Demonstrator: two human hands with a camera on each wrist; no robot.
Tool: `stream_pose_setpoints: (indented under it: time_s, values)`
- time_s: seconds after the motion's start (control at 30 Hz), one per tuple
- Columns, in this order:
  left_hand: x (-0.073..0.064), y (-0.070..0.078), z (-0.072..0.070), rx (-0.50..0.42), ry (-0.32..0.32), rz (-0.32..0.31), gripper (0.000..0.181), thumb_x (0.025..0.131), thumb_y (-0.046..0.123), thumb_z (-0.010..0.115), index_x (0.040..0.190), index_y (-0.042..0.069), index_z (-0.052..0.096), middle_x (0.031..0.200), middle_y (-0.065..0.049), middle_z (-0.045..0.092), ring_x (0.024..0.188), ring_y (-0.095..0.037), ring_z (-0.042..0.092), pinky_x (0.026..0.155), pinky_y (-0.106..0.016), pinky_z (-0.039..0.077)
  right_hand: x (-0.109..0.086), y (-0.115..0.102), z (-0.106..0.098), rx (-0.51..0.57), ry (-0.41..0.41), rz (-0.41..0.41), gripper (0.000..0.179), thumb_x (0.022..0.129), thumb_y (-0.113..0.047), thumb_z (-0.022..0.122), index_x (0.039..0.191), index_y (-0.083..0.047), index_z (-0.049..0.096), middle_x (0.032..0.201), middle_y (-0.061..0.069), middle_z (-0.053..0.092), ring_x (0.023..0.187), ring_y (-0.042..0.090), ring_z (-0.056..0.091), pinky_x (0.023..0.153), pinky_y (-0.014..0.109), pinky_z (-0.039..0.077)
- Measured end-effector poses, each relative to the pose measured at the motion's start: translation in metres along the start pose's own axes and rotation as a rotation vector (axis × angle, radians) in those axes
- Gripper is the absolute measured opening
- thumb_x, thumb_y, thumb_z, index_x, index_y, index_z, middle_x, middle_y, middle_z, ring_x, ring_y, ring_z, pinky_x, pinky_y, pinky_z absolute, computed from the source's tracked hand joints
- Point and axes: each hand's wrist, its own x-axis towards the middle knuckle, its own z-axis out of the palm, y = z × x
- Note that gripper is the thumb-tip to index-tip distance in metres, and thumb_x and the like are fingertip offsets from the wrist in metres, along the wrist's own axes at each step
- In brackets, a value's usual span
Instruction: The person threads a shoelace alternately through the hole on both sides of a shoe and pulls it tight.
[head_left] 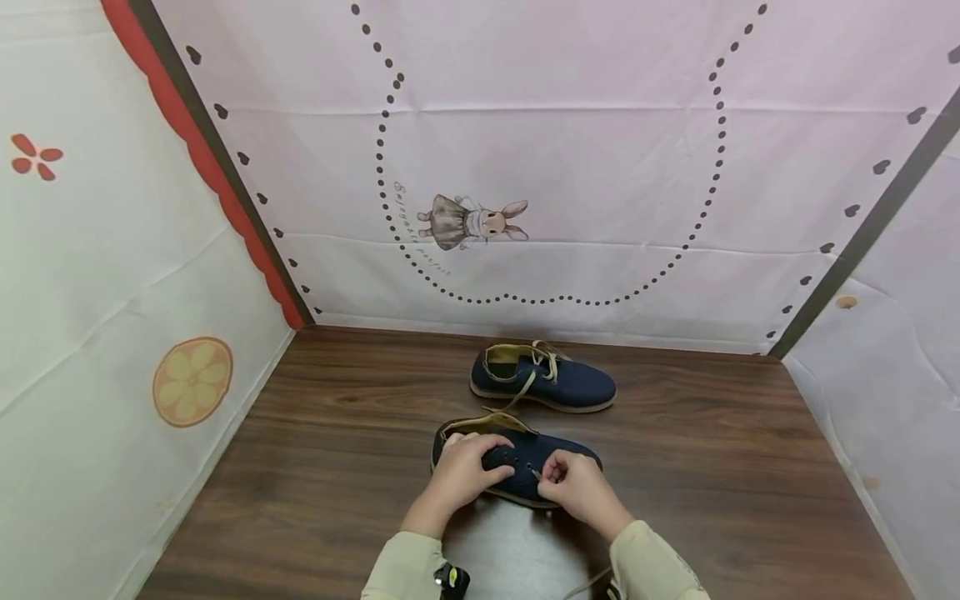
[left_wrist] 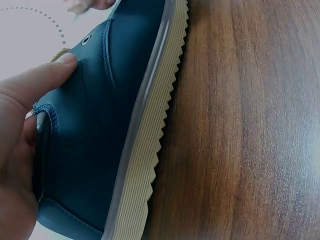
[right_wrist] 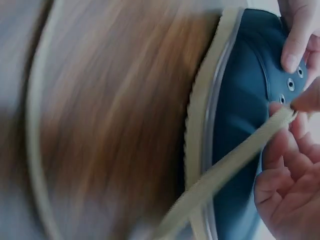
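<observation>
A dark blue shoe (head_left: 558, 454) with a pale ribbed sole stands on the wooden table, toe to the right. My left hand (head_left: 465, 468) grips it by the upper near its opening, the thumb (left_wrist: 47, 80) lying along the outside just below an eyelet. Between thumb and fingertips my right hand (head_left: 573, 483) pinches a beige shoelace (right_wrist: 225, 172), right beside the front eyelets. From that pinch the lace runs down across the shoe's side and sole in the right wrist view. Several metal eyelets (right_wrist: 291, 84) show between the two hands.
Behind, a second blue shoe (head_left: 585, 385) with beige laces (head_left: 551, 367) lies close to the back wall. The brown wooden table (head_left: 712, 450) meets printed white cloth walls (head_left: 600, 167) at the back and both sides. Loose lace (right_wrist: 34, 115) trails at the front.
</observation>
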Motion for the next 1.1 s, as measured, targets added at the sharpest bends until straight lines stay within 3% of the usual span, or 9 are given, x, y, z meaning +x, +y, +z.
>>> stream_pose_setpoints:
  time_s: [0.1, 0.27, 0.5, 0.57, 0.67, 0.8, 0.9, 1.1]
  values:
    - [0.000, 0.001, 0.002, -0.001, 0.006, 0.016, 0.027, 0.079, 0.036, 0.073, 0.102, 0.025, 0.066, 0.101, 0.008, 0.066, 0.093, -0.014, 0.057, 0.086, -0.037, 0.034, 0.004, -0.001, 0.003, 0.031, 0.006, 0.073, 0.007, 0.071, -0.008, 0.066, 0.072, -0.011, 0.059, 0.062, -0.007, 0.054, 0.055, 0.009, 0.049, 0.055, 0.026, 0.042]
    - [0.001, 0.001, 0.002, -0.002, 0.015, 0.052, 0.021, 0.079, 0.033, 0.072, 0.098, 0.026, 0.066, 0.097, 0.010, 0.066, 0.088, -0.010, 0.056, 0.083, -0.034, 0.033, 0.004, -0.004, 0.007, 0.052, 0.057, 0.122, 0.007, 0.070, -0.009, 0.066, 0.070, -0.011, 0.060, 0.059, -0.006, 0.056, 0.053, 0.010, 0.051, 0.054, 0.027, 0.043]
    - [0.000, 0.009, -0.001, 0.039, -0.008, 0.158, 0.014, 0.081, 0.021, 0.072, 0.093, 0.022, 0.064, 0.090, 0.010, 0.065, 0.082, -0.006, 0.058, 0.082, -0.032, 0.037, -0.001, -0.007, 0.017, 0.232, 0.151, 0.203, 0.009, 0.068, -0.004, 0.064, 0.073, -0.006, 0.058, 0.059, -0.002, 0.060, 0.053, 0.013, 0.055, 0.053, 0.026, 0.044]
    - [-0.001, 0.015, -0.001, 0.059, -0.026, 0.141, 0.015, 0.083, 0.017, 0.070, 0.095, 0.020, 0.061, 0.089, 0.008, 0.065, 0.082, -0.009, 0.058, 0.081, -0.032, 0.039, -0.004, -0.009, 0.021, 0.317, 0.176, 0.236, 0.010, 0.070, -0.002, 0.065, 0.076, -0.006, 0.057, 0.060, 0.001, 0.061, 0.054, 0.015, 0.058, 0.054, 0.028, 0.045]
    - [-0.002, 0.024, 0.003, 0.060, -0.041, 0.053, 0.019, 0.084, 0.019, 0.069, 0.101, 0.020, 0.060, 0.093, 0.006, 0.065, 0.085, -0.012, 0.059, 0.082, -0.034, 0.041, -0.007, -0.012, 0.030, 0.484, 0.236, 0.284, 0.009, 0.073, 0.002, 0.063, 0.078, -0.003, 0.056, 0.062, 0.007, 0.063, 0.057, 0.022, 0.062, 0.056, 0.032, 0.050]
    - [-0.002, 0.031, 0.011, 0.022, 0.006, -0.027, 0.018, 0.083, 0.024, 0.070, 0.101, 0.023, 0.066, 0.091, 0.009, 0.065, 0.082, -0.010, 0.057, 0.083, -0.035, 0.041, -0.010, -0.013, 0.040, 0.663, 0.282, 0.312, 0.008, 0.075, 0.005, 0.059, 0.079, 0.001, 0.054, 0.063, 0.012, 0.064, 0.057, 0.030, 0.063, 0.057, 0.037, 0.053]
    - [-0.003, 0.031, 0.015, 0.006, 0.045, -0.033, 0.012, 0.085, 0.025, 0.068, 0.097, 0.025, 0.068, 0.085, 0.011, 0.063, 0.076, -0.007, 0.055, 0.082, -0.035, 0.041, -0.011, -0.013, 0.043, 0.698, 0.274, 0.316, 0.008, 0.075, 0.006, 0.058, 0.079, 0.001, 0.053, 0.062, 0.013, 0.063, 0.053, 0.030, 0.062, 0.054, 0.035, 0.052]
    - [-0.002, 0.028, 0.015, -0.051, 0.043, -0.027, 0.010, 0.085, 0.024, 0.068, 0.095, 0.027, 0.069, 0.087, 0.012, 0.063, 0.077, -0.008, 0.056, 0.077, -0.033, 0.043, -0.010, -0.010, 0.043, 0.729, 0.281, 0.334, 0.009, 0.075, 0.007, 0.056, 0.079, 0.001, 0.052, 0.060, 0.013, 0.062, 0.050, 0.026, 0.061, 0.052, 0.034, 0.052]
